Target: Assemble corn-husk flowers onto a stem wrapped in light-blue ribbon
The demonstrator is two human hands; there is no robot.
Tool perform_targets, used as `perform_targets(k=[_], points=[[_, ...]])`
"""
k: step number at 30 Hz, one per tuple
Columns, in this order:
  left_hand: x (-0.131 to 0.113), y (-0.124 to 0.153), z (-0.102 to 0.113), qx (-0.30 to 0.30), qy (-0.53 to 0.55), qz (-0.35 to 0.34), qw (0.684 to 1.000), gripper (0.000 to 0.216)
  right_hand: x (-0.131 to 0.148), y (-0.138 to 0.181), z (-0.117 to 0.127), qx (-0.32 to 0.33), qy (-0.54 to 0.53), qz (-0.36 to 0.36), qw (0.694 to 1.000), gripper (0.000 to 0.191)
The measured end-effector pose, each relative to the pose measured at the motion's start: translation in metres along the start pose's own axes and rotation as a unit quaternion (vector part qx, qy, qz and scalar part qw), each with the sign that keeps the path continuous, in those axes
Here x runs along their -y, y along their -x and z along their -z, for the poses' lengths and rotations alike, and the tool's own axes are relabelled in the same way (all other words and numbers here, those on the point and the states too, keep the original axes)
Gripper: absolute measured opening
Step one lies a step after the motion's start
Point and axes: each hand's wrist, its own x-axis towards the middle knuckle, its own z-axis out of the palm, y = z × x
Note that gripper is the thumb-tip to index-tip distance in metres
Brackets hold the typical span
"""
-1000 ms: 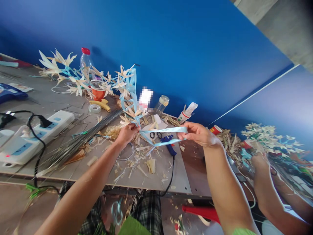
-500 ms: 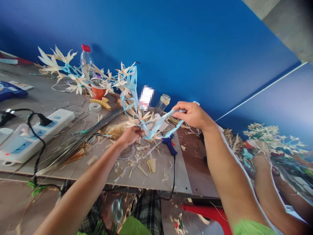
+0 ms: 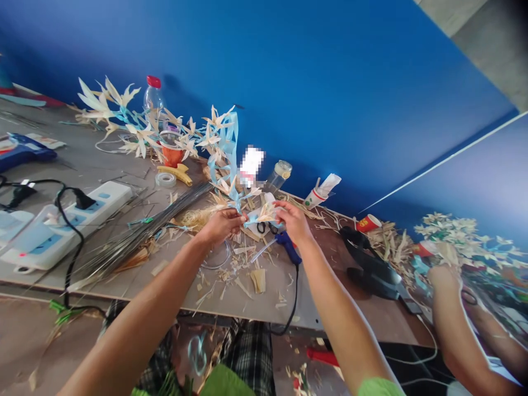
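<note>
My left hand [image 3: 226, 224] is closed in a pinch around the stem of an artificial flower spray [image 3: 213, 132] with pale, pointed petals. Light blue ribbon [image 3: 252, 221] wraps that stem just beside my left fingertips. To the right, my right hand [image 3: 293, 221] pinches the ribbon, close to a small pale flower [image 3: 267, 213]; its fingertips are partly hidden. Loops of the same ribbon hang from the spray farther back. Below and between my hands, a blue glue gun [image 3: 289, 248] lies on the table among husk scraps.
At left are a white power strip [image 3: 70, 225], a bundle of thin wires [image 3: 144, 231] and a tape roll [image 3: 165, 180]. A red-capped bottle [image 3: 154, 102], a clear jar [image 3: 279, 175] and a paper cup [image 3: 315, 198] stand behind. Another person's arm [image 3: 449, 308] is at far right.
My right hand has come down and left toward my left hand, and the ribbon stretched between them has shortened. My left hand keeps hold of the stem. The view has shifted slightly.
</note>
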Motion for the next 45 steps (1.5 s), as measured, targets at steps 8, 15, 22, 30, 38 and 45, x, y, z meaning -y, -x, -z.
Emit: perform_targets(k=[8, 15, 22, 30, 38, 45], points=[[0.008, -0.003, 0.002, 0.017, -0.025, -0.008, 1.000, 0.032, 0.006, 0.016, -0.036, 0.248, -0.208, -0.081, 0.943, 0.036], [0.007, -0.002, -0.006, 0.000, -0.165, -0.012, 0.986, 0.024, -0.013, -0.004, -0.035, 0.207, -0.147, -0.090, 0.963, 0.022], [0.011, -0.002, -0.006, -0.043, -0.158, -0.060, 0.985, 0.027, -0.032, -0.003, -0.070, 0.115, -0.084, -0.063, 0.988, 0.019], [0.009, -0.005, -0.001, -0.067, -0.089, -0.077, 0.991, 0.031, -0.017, 0.006, -0.067, 0.122, -0.041, -0.042, 0.991, 0.017], [0.007, -0.007, 0.001, -0.102, -0.109, -0.091, 0.985, 0.028, -0.009, 0.021, -0.062, 0.151, -0.032, -0.091, 0.984, 0.021], [0.009, -0.007, 0.000, -0.084, -0.144, -0.105, 0.980, 0.027, 0.002, 0.029, -0.063, 0.031, -0.092, -0.058, 0.994, 0.037]])
